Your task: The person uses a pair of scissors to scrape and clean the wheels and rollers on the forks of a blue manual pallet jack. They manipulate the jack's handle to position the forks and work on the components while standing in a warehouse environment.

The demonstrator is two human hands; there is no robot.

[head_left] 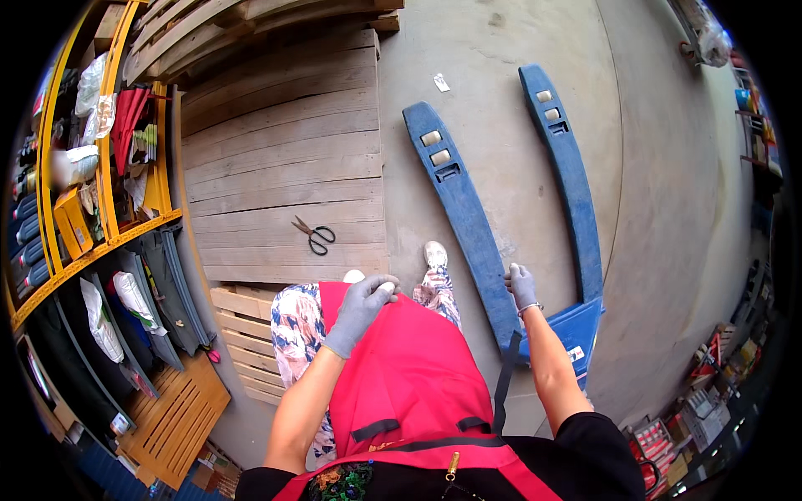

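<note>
Grey-gloved left hand: fingers curled above the red fabric apron; hold cannot be determined. Grey-gloved right hand: closure likewise; blue pallet-jack fork beside it. Black-handled metal scissors lie beyond the left hand.

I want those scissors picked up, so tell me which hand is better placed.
Probably the left: the left hand is closer to the scissors on the wooden boards, while the right hand is farther off, near a blue fork.

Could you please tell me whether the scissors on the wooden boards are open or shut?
Slightly open: the scissors lie on the wooden boards with their blade tips apart.
</note>
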